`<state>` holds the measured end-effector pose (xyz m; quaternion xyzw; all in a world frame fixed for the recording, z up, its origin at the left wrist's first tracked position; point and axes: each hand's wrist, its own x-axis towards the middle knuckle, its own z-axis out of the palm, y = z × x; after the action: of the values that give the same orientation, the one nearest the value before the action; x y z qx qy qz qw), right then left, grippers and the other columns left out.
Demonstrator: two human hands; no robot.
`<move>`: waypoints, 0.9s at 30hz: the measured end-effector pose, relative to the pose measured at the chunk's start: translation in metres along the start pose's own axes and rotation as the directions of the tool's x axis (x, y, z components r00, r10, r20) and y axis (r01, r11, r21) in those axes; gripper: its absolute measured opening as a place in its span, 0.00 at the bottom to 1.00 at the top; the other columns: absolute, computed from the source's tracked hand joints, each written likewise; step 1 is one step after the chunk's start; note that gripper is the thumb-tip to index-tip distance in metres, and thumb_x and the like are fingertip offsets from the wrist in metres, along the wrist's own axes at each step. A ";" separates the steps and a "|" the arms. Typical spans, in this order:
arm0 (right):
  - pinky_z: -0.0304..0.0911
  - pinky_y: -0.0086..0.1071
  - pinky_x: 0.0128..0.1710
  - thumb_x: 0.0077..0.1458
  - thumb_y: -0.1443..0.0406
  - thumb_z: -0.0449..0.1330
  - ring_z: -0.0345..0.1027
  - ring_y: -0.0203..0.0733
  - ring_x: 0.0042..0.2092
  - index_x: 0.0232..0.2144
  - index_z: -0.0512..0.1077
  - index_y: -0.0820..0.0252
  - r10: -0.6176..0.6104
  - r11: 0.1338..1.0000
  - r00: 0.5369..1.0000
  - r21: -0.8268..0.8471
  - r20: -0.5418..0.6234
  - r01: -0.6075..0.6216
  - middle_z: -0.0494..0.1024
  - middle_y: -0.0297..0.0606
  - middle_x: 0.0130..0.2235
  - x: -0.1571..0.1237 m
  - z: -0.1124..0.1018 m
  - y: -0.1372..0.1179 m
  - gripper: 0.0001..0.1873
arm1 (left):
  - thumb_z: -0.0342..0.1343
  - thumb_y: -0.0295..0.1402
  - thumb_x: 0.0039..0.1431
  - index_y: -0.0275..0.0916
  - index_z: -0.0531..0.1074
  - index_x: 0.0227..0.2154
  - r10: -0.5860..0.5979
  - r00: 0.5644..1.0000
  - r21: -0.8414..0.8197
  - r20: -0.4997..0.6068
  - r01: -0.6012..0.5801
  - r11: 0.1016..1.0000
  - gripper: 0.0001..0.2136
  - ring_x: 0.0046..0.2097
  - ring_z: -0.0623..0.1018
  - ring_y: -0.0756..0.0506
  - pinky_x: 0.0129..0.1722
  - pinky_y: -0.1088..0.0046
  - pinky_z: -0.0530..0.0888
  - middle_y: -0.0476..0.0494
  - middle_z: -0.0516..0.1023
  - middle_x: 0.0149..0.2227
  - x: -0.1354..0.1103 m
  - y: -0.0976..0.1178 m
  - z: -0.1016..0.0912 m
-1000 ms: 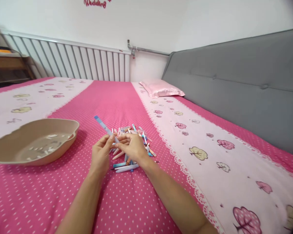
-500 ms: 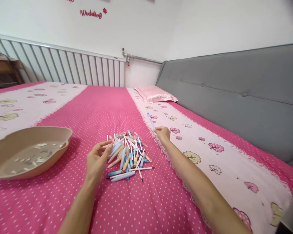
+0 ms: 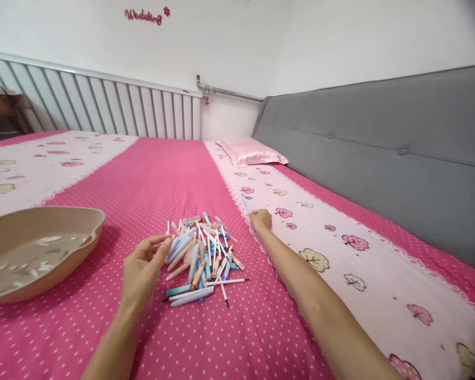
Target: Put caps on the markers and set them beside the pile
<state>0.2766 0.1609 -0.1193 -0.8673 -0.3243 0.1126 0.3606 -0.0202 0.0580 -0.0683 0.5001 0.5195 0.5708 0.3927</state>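
A heap of pens and pen parts [image 3: 203,256] lies on the pink dotted bedspread [image 3: 154,179] in front of me. My right hand [image 3: 261,219] reaches out to the right of the heap, over the lace border, fingers closed on a light blue pen [image 3: 246,203] that points up and away. My left hand [image 3: 142,269] hovers at the heap's left edge, fingers curled and pinched; whether anything is in them I cannot make out.
A beige shallow bowl [image 3: 69,248] with small white bits inside sits at the left. A pink pillow [image 3: 251,152] lies far back. A grey padded headboard [image 3: 380,142] runs along the right, a white radiator [image 3: 103,108] along the far wall.
My right hand carried the blue pen from above the heap out to the right and lowered it toward the lace border. The left hand let go and drew back to the heap's left side.
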 end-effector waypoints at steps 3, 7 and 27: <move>0.65 0.33 0.35 0.44 0.61 0.60 0.72 0.45 0.39 0.35 0.76 0.50 -0.025 1.000 1.000 -0.016 0.004 0.025 0.78 0.42 0.38 0.001 0.001 -0.001 0.13 | 0.61 0.47 0.39 0.37 0.73 0.33 -0.009 1.000 -0.005 -0.004 0.009 1.000 0.21 0.27 0.69 0.51 0.27 0.77 0.67 0.49 0.72 0.25 0.000 0.001 0.000; 0.64 0.32 0.36 0.44 0.61 0.59 0.72 0.44 0.39 0.36 0.76 0.51 -0.053 0.998 0.999 -0.025 0.006 0.053 0.78 0.42 0.38 -0.001 0.001 0.000 0.14 | 0.61 0.47 0.38 0.36 0.73 0.33 -0.016 1.000 -0.007 -0.005 0.016 1.000 0.21 0.27 0.69 0.51 0.28 0.76 0.67 0.49 0.72 0.26 -0.001 0.001 -0.001; 0.62 0.34 0.38 0.42 0.54 0.59 0.70 0.47 0.42 0.39 0.74 0.55 -0.142 0.990 0.990 -0.011 -0.020 0.142 0.77 0.41 0.41 0.002 0.009 0.010 0.20 | 0.61 0.47 0.39 0.37 0.73 0.33 -0.022 1.000 0.006 0.004 0.022 1.000 0.21 0.27 0.69 0.51 0.28 0.77 0.68 0.49 0.73 0.26 0.000 -0.001 -0.001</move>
<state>0.2794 0.1618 -0.1329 -0.8449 -0.3818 0.0760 0.3668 -0.0217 0.0582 -0.0692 0.4968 0.5258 0.5638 0.3986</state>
